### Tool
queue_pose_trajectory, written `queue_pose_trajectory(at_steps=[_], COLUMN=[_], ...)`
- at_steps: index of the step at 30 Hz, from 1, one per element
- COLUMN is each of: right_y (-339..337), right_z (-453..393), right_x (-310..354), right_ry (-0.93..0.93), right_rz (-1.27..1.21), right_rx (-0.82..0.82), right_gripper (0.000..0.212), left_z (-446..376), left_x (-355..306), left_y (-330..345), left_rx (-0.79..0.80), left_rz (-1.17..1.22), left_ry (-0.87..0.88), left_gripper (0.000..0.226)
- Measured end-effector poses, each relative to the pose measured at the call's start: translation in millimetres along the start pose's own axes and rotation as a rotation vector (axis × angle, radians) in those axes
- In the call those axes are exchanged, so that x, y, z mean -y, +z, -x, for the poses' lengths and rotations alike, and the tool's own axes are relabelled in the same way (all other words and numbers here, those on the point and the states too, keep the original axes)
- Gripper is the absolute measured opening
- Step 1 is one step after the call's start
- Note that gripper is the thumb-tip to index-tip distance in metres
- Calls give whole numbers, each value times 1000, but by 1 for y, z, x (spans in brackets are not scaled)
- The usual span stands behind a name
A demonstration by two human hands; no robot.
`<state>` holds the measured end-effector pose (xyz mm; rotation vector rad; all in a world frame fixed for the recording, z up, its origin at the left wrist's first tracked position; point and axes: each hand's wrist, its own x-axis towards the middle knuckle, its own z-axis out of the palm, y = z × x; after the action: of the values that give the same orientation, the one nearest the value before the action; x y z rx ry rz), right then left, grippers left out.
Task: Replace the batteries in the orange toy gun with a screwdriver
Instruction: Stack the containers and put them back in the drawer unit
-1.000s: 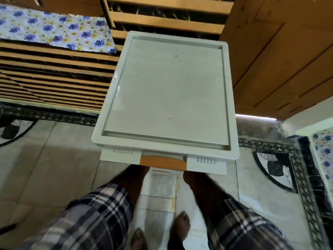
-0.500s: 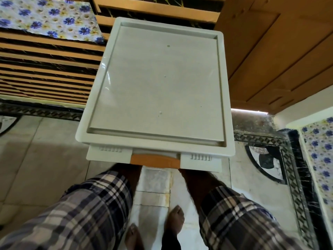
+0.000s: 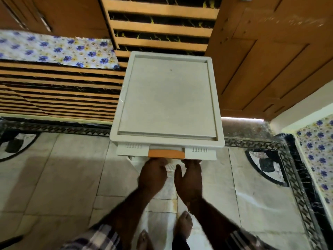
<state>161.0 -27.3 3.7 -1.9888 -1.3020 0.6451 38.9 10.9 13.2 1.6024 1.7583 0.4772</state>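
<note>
I stand in front of a white plastic drawer unit (image 3: 167,98). Its flat top has a raised rim and nothing lies on it. Under the top there is one drawer with an orange handle strip (image 3: 166,153), and this drawer is closed. I cannot see what is inside any drawer, so the orange toy gun and the screwdriver are not in my view.

My left hand (image 3: 153,175) and my right hand (image 3: 189,179) are side by side just under the orange strip, close together but not touching each other. The fingertips go under the front edge of the unit, against a lower white part (image 3: 170,167) with small ribs. They are hidden there, so I cannot tell if the fingers grip something or only rest.

Half a second ago my hands were not in view and only my legs in checked cloth showed below the unit; now both forearms reach forward.

I count two hands, two bare feet (image 3: 183,224) on the tiled floor (image 3: 63,177), and one orange strip.
</note>
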Motion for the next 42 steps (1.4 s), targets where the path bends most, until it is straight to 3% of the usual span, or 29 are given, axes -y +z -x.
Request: queue_pose_trajectory(at_steps=[3, 5, 7, 10, 15, 21, 24, 28, 33, 38, 42], right_y=[-30, -50, -65, -74, -80, -81, -87, -94, -85, -88, -90], right_z=[31, 32, 27, 14, 0, -3, -3, 2, 31, 37, 47], right_x=[29, 49, 63, 78, 97, 106, 113, 114, 105, 118, 123], right_ry=[-252, -381, -454, -435, -356, -343, -320, -190, -146, -137, -163], right_rz=[11, 39, 140, 310, 489, 549, 558, 595, 656, 661, 697], right_rx=[-96, -156, -151, -37, 174, 293, 304, 455, 663, 735, 990], right_gripper=[21, 17, 19, 33, 43, 41, 32, 34, 32, 32, 33], left_z=[48, 65, 63, 44, 32, 36, 36, 41, 61, 65, 77], left_x=[-19, -30, -43, -59, -70, -72, -76, -76, -60, -62, -66], left_y=[-27, -48, -68, -88, -96, -93, -97, -105, -97, -102, -101], left_rx=[-19, -126, -205, -207, -1, 66, 71, 276, 501, 562, 796], left_rz=[-152, -209, -214, -274, -487, -592, -527, -501, -594, -608, -693], left_ry=[288, 514, 620, 510, 382, 385, 317, 213, 195, 179, 160], left_gripper=[26, 23, 25, 34, 36, 36, 28, 36, 25, 26, 28])
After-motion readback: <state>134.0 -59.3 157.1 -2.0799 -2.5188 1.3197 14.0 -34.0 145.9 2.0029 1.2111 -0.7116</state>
